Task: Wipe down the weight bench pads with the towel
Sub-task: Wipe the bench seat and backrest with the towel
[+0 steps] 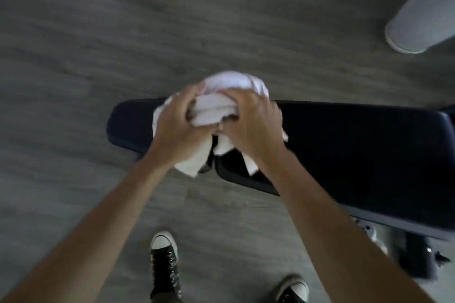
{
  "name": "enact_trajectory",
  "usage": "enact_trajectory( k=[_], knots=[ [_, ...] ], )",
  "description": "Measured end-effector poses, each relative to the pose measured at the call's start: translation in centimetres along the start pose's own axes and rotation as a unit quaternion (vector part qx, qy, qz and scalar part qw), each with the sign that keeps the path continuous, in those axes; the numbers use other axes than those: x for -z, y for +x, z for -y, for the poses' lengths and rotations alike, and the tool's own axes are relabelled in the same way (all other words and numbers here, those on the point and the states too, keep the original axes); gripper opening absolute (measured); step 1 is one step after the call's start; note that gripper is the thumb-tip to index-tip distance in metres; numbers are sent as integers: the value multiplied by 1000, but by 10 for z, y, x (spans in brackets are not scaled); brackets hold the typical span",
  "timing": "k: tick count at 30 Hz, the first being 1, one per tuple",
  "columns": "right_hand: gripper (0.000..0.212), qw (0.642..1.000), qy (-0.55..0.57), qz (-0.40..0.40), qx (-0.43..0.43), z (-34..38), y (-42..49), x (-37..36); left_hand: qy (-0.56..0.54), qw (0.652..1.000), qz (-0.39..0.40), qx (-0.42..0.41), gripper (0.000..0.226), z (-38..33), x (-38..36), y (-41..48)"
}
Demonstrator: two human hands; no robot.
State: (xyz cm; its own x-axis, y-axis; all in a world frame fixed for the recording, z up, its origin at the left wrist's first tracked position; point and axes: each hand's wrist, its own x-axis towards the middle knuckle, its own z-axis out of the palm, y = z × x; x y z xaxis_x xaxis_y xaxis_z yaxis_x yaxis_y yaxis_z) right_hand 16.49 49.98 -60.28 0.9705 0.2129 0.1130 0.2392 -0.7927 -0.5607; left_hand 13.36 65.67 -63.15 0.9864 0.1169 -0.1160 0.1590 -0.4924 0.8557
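- Bench (pixel 344 145): dark padded top, running from its rounded left end out past the right edge of the view. A gap between two pad sections shows just below the hands, near the front edge.
- Towel (pixel 211 108): white, bunched into a wad. It sits at the left part of the bench, over the back edge, with its top fold rising beyond that edge. Loose ends hang down toward the front edge, one over the gap between the pads and one to its right.
- Left hand (pixel 176 120): fingers curled closed over the left side of the towel, thumb toward the middle. Grip is firm; cloth shows between the fingers.
- Right hand (pixel 251 118): fingers curled closed over the right side of the towel, knuckles up. The two hands nearly touch at the centre of the wad.
- Whether the towel presses on the pad or is held just above it cannot be told; the view is blurred.
- Both forearms are bare and reach in from the bottom corners.
- Floor (pixel 98 44): grey wood-grain planks.
- Shoes (pixel 163 261): two black lace-up shoes with white toe caps, on the floor in front of the bench.
- A pale grey rounded object (pixel 423 15) lies at the upper right corner, well apart from the bench; its nature is unclear.
- Dark hardware (pixel 418 256) shows under the front edge of the bench at right, blurred.
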Motion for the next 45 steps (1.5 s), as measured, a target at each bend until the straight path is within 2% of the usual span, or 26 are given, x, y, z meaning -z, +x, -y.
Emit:
enact_trajectory(
  k=[2, 6, 10, 12, 13, 15, 17, 19, 20, 22, 24, 25, 27, 28, 30, 34, 37, 39, 40, 42, 45],
  knots=[
    [40, 998, -33, 28, 52, 36, 52, -48, 29, 999, -22, 5, 70, 39, 49, 37],
    [41, 983, -88, 122, 103, 80, 120, -152, 82, 996, -14, 5, 58, 133, 112, 96],
    [44, 959, -125, 246, 62, 73, 125, -254, 184, 976, 90, 71, 74, 235, 127, 126],
    [59, 933, -176, 313, 39, 65, 105, -296, 182, 964, 149, 121, 79, 279, 115, 114],
    [66, 929, -181, 320, 38, 64, 91, -311, 166, 964, 153, 144, 79, 294, 107, 102],
    [67, 950, -146, 273, 24, 71, 56, -317, 160, 970, 109, 150, 78, 308, 91, 66],
    [61, 956, -116, 271, 14, 80, 17, -297, 131, 976, 109, 135, 78, 293, 82, 19],
    [56, 944, -99, 314, 28, 84, -14, -260, 70, 976, 157, 131, 61, 269, 80, -17],
    [54, 948, -78, 308, 19, 85, -19, -240, 37, 976, 173, 125, 57, 256, 80, -23],
    [50, 978, -66, 195, 16, 78, 4, -208, -6, 982, 152, 112, 75, 229, 75, 2],
    [47, 992, -111, 56, 29, 60, 51, -188, 0, 989, 116, 95, 96, 198, 62, 53],
    [47, 991, -129, 40, 25, 46, 73, -182, -2, 991, 106, 86, 93, 186, 52, 80],
    [49, 983, -142, 112, -22, 18, 98, -185, -6, 988, 133, 76, 73, 176, 27, 116],
    [49, 974, -148, 166, -48, 5, 96, -191, 30, 984, 159, 76, 71, 178, 12, 119],
    [53, 949, -192, 242, -64, -14, 64, -201, 155, 966, 195, 69, 82, 190, -10, 102],
    [51, 964, -141, 220, -46, -19, -12, -188, 163, 962, 218, 25, 84, 203, -9, 36],
    [42, 963, -91, 240, -83, -6, -33, -161, 118, 953, 272, 62, 65, 175, 10, 10],
    [37, 968, -76, 216, -99, 5, -23, -133, 87, 949, 287, 93, 50, 134, 26, 19],
    [36, 973, -78, 194, -101, 11, -10, -113, 87, 950, 284, 98, 50, 107, 35, 30],
    [36, 979, -84, 152, -110, 24, 27, -61, 109, 957, 259, 70, 50, 43, 52, 60],
    [35, 983, -84, 91, -136, 51, 78, 38, 109, 971, 215, 2, 38, -61, 74, 98]
  ],
)
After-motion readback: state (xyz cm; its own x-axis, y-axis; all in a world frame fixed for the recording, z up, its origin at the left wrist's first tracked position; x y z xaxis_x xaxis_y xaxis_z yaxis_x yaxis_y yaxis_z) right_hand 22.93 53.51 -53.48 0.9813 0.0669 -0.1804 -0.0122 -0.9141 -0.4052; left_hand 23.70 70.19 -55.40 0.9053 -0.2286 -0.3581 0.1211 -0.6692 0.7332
